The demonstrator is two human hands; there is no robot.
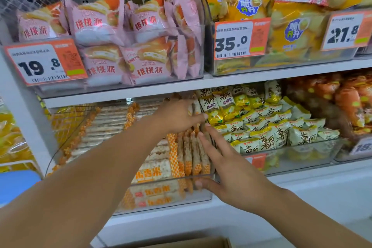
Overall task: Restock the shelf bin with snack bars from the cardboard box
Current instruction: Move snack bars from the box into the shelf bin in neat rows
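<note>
Left hand: fingers extended, reaching deep into clear shelf bin, fingertips against upright snack bars at bin's right side; nothing gripped. Right hand: fingers straight and spread, resting on same upright bars, thumb on bin's front rim. Bin on lower shelf holds orange-checkered snack bars, some flat, some on edge. Cardboard box edge at bottom of frame. Neighbouring bin: yellow-green packets.

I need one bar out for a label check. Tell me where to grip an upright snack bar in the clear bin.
Pinch the top crimped end of an upright snack bar from above. The bars stand on edge, packed tightly against the clear bin wall, leaving only their tops exposed.
</note>
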